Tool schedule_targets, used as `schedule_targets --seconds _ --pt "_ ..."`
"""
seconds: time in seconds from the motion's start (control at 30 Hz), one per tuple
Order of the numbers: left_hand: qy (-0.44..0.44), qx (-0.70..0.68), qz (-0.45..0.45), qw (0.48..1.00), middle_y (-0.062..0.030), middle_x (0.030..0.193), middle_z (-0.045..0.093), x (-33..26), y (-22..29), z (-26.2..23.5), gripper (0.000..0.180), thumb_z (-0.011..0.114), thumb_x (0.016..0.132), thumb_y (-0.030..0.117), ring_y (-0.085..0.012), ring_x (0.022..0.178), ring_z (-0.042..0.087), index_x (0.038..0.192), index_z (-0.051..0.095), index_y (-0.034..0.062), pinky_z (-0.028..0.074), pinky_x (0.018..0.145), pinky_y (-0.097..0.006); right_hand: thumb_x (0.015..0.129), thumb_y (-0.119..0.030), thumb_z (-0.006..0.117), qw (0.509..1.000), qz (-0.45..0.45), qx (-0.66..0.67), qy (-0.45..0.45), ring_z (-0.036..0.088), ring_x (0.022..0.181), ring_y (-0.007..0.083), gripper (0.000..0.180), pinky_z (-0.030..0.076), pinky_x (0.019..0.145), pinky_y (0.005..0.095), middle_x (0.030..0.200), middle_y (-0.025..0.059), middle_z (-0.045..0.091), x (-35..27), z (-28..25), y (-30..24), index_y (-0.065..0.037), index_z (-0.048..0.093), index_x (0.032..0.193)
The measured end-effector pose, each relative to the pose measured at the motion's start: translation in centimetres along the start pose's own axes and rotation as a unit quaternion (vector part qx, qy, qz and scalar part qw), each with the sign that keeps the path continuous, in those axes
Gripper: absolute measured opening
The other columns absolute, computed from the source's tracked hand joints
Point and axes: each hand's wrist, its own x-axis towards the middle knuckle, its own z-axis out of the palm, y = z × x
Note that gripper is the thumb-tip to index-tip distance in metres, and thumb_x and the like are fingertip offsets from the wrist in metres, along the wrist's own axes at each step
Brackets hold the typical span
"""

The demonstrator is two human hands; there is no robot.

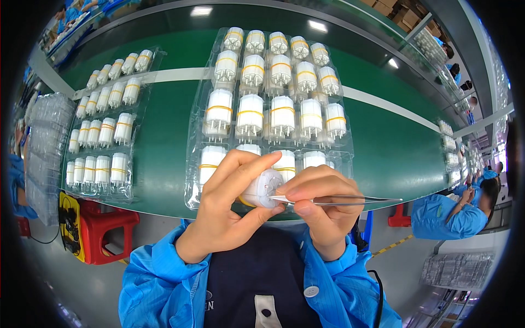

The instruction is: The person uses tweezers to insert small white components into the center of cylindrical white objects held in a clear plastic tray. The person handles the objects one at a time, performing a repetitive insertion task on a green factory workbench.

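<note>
My left hand (pixel 221 205) is closed around a white cylindrical part (pixel 263 187) with a yellow band. The part lies tilted, its round end face turned toward my right hand (pixel 330 203). Pinched in the right fingers is a pair of metal tweezers (pixel 377 199), one end touching or very near that end face. Fine detail there is too small to make out. Just beyond both hands lies a clear plastic tray (pixel 193 156) holding rows of similar white cylinders (pixel 250 113), with yellow bands and prongs on their lower ends. My hands hide some of its nearest row.
The trays lie on a green work surface (pixel 394 147). Another filled tray (pixel 143 101) is to the left, beside stacked clear trays (pixel 50 147). Red stools (pixel 117 224) stand below the left edge. A co-worker in blue (pixel 445 216) sits at the right.
</note>
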Motion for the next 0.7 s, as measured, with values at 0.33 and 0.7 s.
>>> schedule_targets --seconds 0.33,0.7 --pt "-0.009 -0.006 -0.004 1.000 -0.0161 0.103 0.057 0.05 0.13 -0.32 0.065 0.075 0.069 -0.003 -0.0252 0.092 0.058 0.131 0.056 -0.0021 0.048 0.078 -0.032 0.076 0.002 0.072 1.000 0.002 0.019 -0.008 0.070 0.077 0.0245 0.014 0.055 0.067 0.0314 0.085 0.0155 0.072 0.00 -0.06 -0.16 0.003 0.072 0.090" --pt "-0.003 0.005 -0.005 1.000 -0.0164 0.104 0.057 0.05 0.26 -0.17 0.065 0.075 0.069 -0.002 -0.0256 0.093 0.059 0.131 0.056 -0.0021 0.048 0.079 -0.032 0.075 -0.001 0.074 1.000 0.010 0.004 0.000 0.069 0.078 0.0254 0.016 0.054 0.068 0.0314 0.087 0.0146 0.072 -0.21 0.00 -0.05 0.001 0.072 0.090"
